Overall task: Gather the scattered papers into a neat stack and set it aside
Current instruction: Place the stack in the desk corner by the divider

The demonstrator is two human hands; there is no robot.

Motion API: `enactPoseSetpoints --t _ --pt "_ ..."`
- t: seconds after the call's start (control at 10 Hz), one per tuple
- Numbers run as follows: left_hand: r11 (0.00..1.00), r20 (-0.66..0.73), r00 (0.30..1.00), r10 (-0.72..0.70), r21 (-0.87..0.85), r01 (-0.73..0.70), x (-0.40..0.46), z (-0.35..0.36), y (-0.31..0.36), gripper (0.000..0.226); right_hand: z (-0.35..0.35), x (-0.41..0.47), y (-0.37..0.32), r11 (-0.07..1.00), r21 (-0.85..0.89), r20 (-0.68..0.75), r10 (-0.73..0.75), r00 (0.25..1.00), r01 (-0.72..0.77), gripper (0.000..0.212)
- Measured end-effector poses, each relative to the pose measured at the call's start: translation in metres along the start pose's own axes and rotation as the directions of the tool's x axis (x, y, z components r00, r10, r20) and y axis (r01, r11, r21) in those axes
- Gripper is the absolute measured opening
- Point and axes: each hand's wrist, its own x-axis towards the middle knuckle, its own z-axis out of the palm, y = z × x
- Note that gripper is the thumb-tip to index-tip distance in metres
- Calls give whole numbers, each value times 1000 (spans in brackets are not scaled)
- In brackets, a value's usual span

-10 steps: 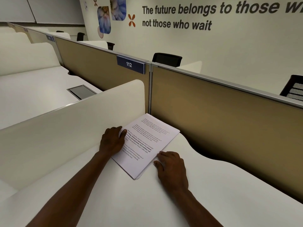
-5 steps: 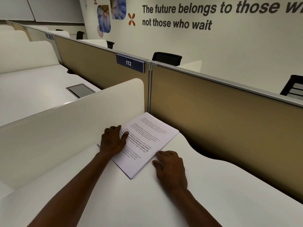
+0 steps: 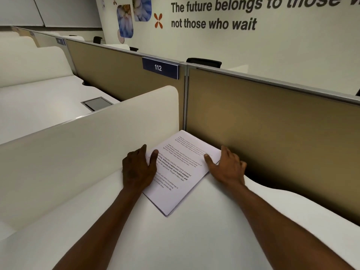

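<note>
A stack of printed white papers [image 3: 181,168] lies on the white desk [image 3: 194,240], angled into the far corner where the two partitions meet. My left hand [image 3: 139,168] rests flat on the stack's left edge, thumb on the top sheet. My right hand [image 3: 227,166] presses against the stack's right corner beside the tan partition, thumb on the paper and fingers spread. Neither hand has lifted the stack. The sheets' edges look nearly aligned, with a slight offset at the near corner.
A cream side divider [image 3: 87,149] bounds the desk on the left. A tan partition [image 3: 272,129] with a "112" sign [image 3: 160,68] closes the back. The neighbouring desk has a grey cable hatch [image 3: 96,103]. Black chair backs [image 3: 203,62] show beyond.
My right hand moved from the stack's near right edge up to its far right corner by the tan partition. The stack sits slightly deeper in the corner. My left hand stayed put.
</note>
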Motion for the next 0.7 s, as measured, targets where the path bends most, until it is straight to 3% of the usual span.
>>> enactPoseSetpoints --t 0.1,0.2,0.3,0.5,0.6,0.7 --pt "999 -104 994 -42 20 44 -1 -7 4 69 2 7 -1 999 -49 12 22 1000 -22 72" --pt "988 -106 983 -150 -58 145 -2 -11 6 71 4 6 2 998 -59 -38 -10 999 8 63" --pt "983 -101 982 -161 -101 151 -4 -13 6 71 6 4 2 998 -62 -66 -22 998 18 62" --pt "998 -133 989 -63 16 66 -8 -14 8 67 4 -4 -4 1000 -9 -137 -31 990 30 64" --pt "997 -212 975 71 -15 -75 -11 -25 14 52 -5 -24 -10 986 -5 -216 -165 963 167 61" --pt "976 -184 962 202 -46 -213 -44 -36 20 45 -4 -67 -13 936 -46 -99 -351 931 348 61"
